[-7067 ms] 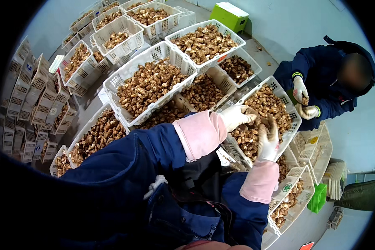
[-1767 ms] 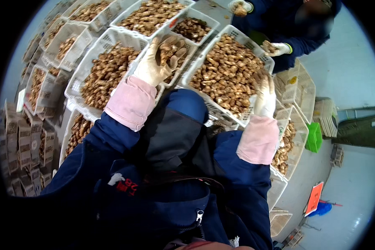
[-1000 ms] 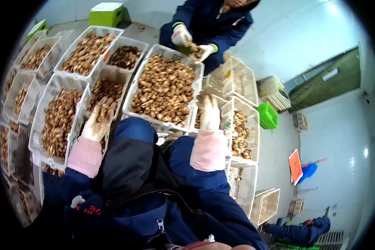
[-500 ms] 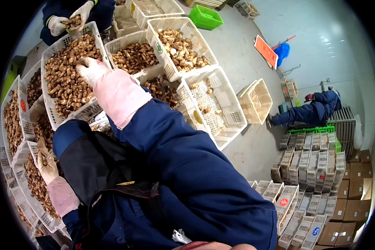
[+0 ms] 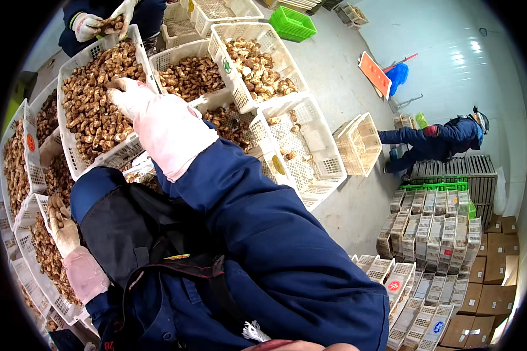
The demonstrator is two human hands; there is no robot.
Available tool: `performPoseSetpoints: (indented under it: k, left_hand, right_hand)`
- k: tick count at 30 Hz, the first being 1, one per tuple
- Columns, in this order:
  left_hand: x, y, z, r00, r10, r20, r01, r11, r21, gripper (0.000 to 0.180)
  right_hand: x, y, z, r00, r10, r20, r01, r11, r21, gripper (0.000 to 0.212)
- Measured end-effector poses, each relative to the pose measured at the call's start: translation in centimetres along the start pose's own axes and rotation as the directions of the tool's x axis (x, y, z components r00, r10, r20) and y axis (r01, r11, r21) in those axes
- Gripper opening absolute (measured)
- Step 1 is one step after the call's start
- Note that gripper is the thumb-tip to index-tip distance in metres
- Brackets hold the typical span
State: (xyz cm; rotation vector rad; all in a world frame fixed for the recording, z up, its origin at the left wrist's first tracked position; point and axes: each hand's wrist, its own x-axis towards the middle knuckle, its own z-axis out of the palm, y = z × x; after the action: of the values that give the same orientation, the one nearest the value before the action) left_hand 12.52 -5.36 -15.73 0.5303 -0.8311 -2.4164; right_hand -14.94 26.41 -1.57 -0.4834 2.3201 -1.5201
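My right hand (image 5: pixel 129 96), in a whitish glove with a pink sleeve cover, reaches over a white plastic crate (image 5: pixel 74 155) heaped with small brown mushrooms (image 5: pixel 96 126). Its fingers are curled down at the heap; whatever they hold is hidden. Lower left, my left hand (image 5: pixel 63 227), gloved the same way, is above another crate (image 5: pixel 26 237) of brown mushrooms (image 5: pixel 50 254). Brown pieces that look like mushrooms show at its bent fingers. Across the upper crate, a co-worker's gloved hands (image 5: pixel 102 26) hold some mushrooms (image 5: pixel 114 24).
More mushroom crates (image 5: pixel 249 96) crowd round my legs; one on the right (image 5: pixel 322 155) holds only a few pieces. Beyond are an empty crate (image 5: pixel 357 146), a green crate (image 5: pixel 293 24), an orange board (image 5: pixel 375 75), stacked crates (image 5: pixel 433 234), cardboard boxes (image 5: pixel 500 251) and another person (image 5: pixel 445 140).
My right hand stays over the same crate, hardly shifted. My left fingers are more bent, with brown pieces now showing at them. The distant person has straightened up and turned.
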Motion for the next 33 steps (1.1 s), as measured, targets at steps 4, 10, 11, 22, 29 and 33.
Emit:
performPoseSetpoints:
  k: [4,10,11,22,29,33]
  left_hand:
    - [0.7,0.3,-3.1,0.985,0.158,-0.076,-0.138,0.966,0.219,0.035]
    - [-0.3,-0.1,-1.5,0.991,0.086,-0.098,-0.069,0.984,0.167,0.034]
    - [-0.3,-0.3,-1.6,0.981,0.094,-0.17,-0.065,0.984,0.167,0.034]
    - [0.9,-1.5,-4.7,0.982,0.059,-0.178,-0.024,0.981,0.191,0.039]
    - [1.3,-1.1,-6.1,0.956,0.292,-0.016,-0.24,0.814,0.53,0.051]
    - [-0.1,-1.3,-1.6,0.868,0.472,0.152,-0.342,0.348,0.873,0.054]
  right_hand:
    - [1.2,1.0,1.1,0.999,0.039,0.028,-0.037,0.998,-0.052,0.043]
    - [1.3,1.1,1.1,0.996,0.081,0.037,-0.077,0.994,-0.081,0.043]
    - [1.7,1.2,1.4,0.996,0.078,0.045,-0.073,0.992,-0.105,0.044]
    - [3.8,3.2,3.2,0.986,0.129,0.108,-0.122,0.99,-0.073,0.047]
    - [2.4,0.5,2.6,0.982,0.134,0.13,-0.113,0.981,-0.155,0.044]
    - [2.6,1.3,2.9,0.987,0.103,0.126,-0.079,0.98,-0.183,0.043]
